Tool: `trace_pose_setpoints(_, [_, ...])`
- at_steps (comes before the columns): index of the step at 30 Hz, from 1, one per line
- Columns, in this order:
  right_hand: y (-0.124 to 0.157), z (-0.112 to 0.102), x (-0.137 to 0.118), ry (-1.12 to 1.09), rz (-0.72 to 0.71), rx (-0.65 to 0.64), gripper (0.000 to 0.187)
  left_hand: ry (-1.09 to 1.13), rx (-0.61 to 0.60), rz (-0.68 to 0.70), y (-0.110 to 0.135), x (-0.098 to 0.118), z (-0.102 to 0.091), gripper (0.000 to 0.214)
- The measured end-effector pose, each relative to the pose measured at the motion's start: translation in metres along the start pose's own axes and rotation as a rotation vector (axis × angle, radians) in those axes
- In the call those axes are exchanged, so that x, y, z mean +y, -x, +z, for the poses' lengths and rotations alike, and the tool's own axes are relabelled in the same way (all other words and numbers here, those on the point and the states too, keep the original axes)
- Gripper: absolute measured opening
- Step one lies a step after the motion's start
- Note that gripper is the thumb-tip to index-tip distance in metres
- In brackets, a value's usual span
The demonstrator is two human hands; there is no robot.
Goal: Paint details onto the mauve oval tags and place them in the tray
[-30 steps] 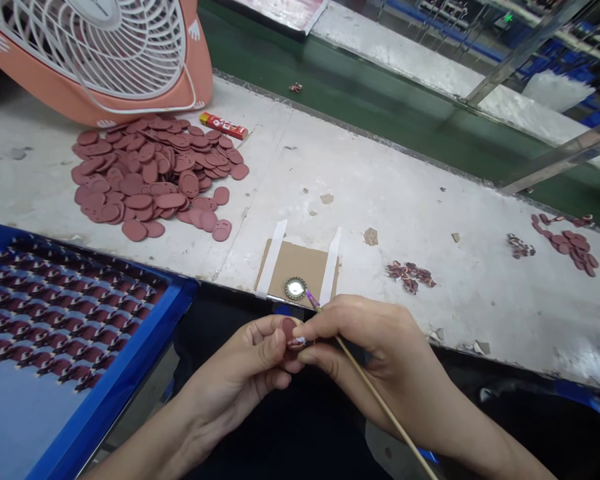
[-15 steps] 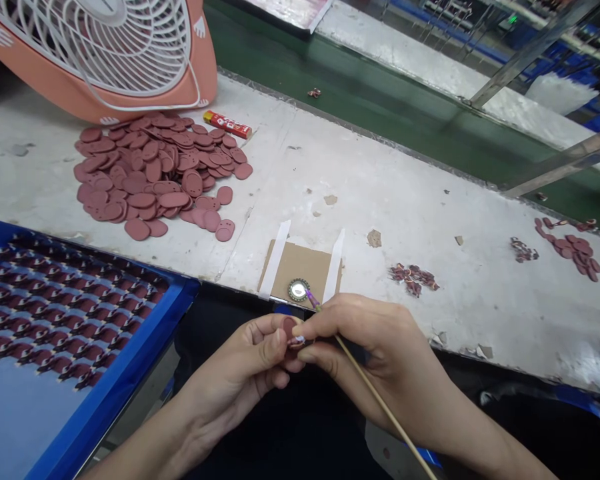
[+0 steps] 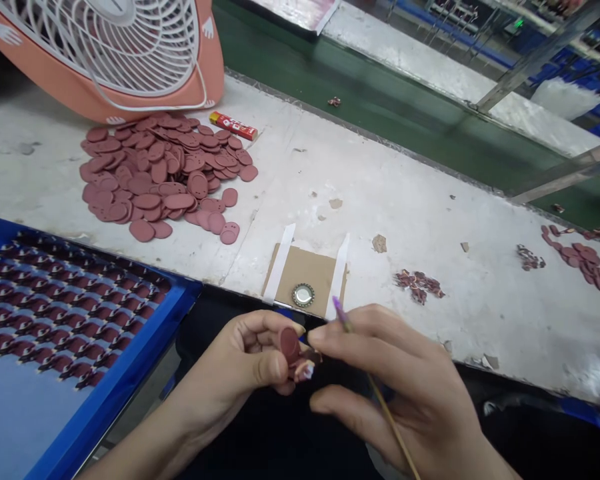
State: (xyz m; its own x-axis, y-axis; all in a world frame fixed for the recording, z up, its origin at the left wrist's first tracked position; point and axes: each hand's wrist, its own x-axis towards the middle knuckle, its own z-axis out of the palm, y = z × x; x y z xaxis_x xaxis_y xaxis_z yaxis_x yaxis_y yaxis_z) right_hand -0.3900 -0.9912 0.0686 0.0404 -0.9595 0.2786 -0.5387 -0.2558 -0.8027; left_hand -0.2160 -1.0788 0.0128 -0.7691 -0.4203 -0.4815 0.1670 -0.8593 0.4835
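My left hand [image 3: 253, 363] pinches a dark red oval piece [image 3: 289, 343] between thumb and fingers. A small figure with pale and brown parts [image 3: 303, 369] sits against its lower edge. Just to the right, my right hand [image 3: 395, 373] has a thin wooden brush [image 3: 386, 407] lodged in it, its purple tip pointing up and away. The thumb and forefinger of that hand are spread apart, close to the figure. Beyond the hands, a bottle cap [image 3: 303, 295] with a shiny pale inside lies on a cardboard piece [image 3: 307, 263] held by white tape strips.
A heap of dark red ovals [image 3: 155, 173] lies before an orange fan [image 3: 130, 60], near a red packet [image 3: 233, 125]. At left a blue tray [image 3: 145, 360] carries rows of small figures. Small brown parts [image 3: 419, 287] and more ovals [image 3: 583, 260] lie at right.
My right thumb and forefinger have parted and drawn back from the small piece. The brush tip has swung right, away from the bottle cap. The red oval now stands more upright in my left hand.
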Motion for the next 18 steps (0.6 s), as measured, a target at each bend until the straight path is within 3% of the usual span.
trace_pose_setpoints(3, [0.010, 0.002, -0.003, 0.096, -0.052, 0.101, 0.038, -0.007, -0.048, 0.038, 0.004, 0.009, 0.006, 0.033])
trace_pose_setpoints(6, [0.016, 0.006, -0.004, 0.129, -0.058, 0.146, 0.043, -0.036, -0.012, 0.011, 0.008, 0.015, 0.013, 0.033])
trace_pose_setpoints(12, [0.020, 0.006, 0.000, 0.150, -0.096, 0.103, 0.043, -0.077, 0.028, -0.034, 0.010, 0.015, 0.013, 0.035])
trace_pose_setpoints(18, [0.023, 0.007, 0.004, 0.020, -0.065, 0.059, 0.035, -0.048, -0.076, -0.002, 0.009, 0.011, 0.012, 0.028])
